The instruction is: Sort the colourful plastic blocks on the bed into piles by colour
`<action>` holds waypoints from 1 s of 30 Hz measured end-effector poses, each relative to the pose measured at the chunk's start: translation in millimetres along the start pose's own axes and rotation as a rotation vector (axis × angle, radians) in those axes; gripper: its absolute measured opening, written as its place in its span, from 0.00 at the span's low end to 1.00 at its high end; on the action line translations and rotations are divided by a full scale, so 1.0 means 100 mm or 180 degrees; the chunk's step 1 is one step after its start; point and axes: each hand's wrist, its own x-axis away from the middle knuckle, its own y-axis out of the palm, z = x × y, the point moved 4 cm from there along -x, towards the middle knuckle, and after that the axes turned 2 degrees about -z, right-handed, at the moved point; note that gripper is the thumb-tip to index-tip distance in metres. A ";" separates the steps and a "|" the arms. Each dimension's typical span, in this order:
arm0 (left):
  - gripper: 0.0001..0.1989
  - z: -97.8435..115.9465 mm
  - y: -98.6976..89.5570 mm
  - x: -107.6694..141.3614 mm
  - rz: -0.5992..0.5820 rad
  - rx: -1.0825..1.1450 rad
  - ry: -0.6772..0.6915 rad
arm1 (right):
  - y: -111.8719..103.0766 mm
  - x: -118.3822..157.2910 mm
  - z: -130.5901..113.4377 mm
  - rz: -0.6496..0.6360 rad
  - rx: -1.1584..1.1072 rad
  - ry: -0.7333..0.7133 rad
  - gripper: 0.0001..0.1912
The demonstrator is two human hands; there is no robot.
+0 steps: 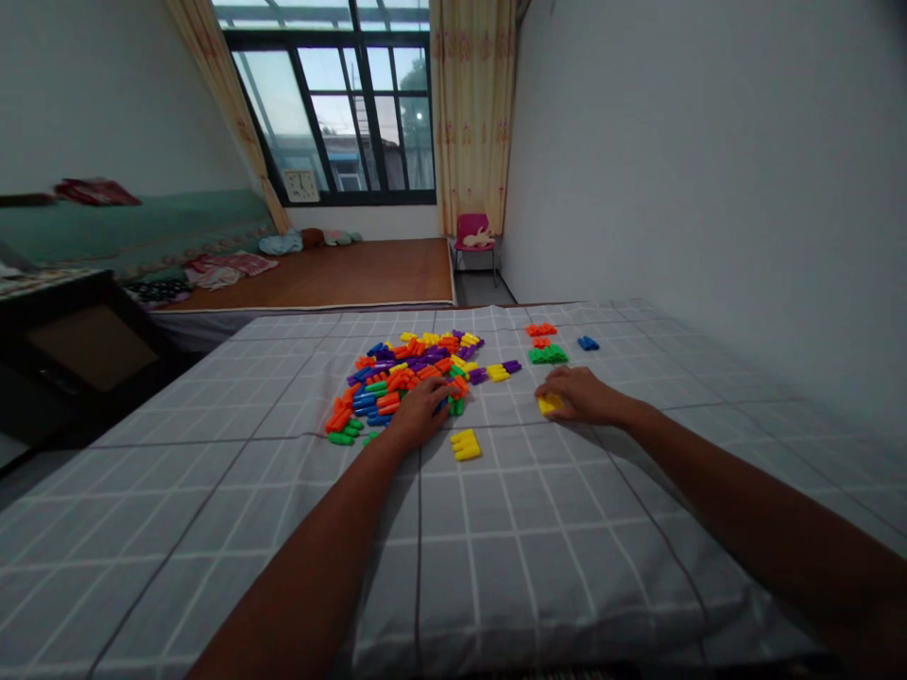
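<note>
Sheet (496, 576); right hand (579, 393) holds yellow block (549, 405).

Pale plain walls (680, 142) enclose a dark-framed window (354, 104) admitting daylight between patterned yellow curtains (473, 113), with a square clock (301, 186) at its sill, a brown-topped bed (340, 274) below, a pink chair (474, 231) beside it, and a dark cabinet (77, 349) at left.

Both arms stretched forward; left hand (426, 408) palm down, right hand (577, 395) with fingers curled.
</note>
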 end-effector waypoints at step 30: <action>0.18 -0.01 0.00 -0.02 0.0047 0.0019 0.0070 | -0.09 0.16 1.01 -0.0191 -0.1736 0.0597 0.32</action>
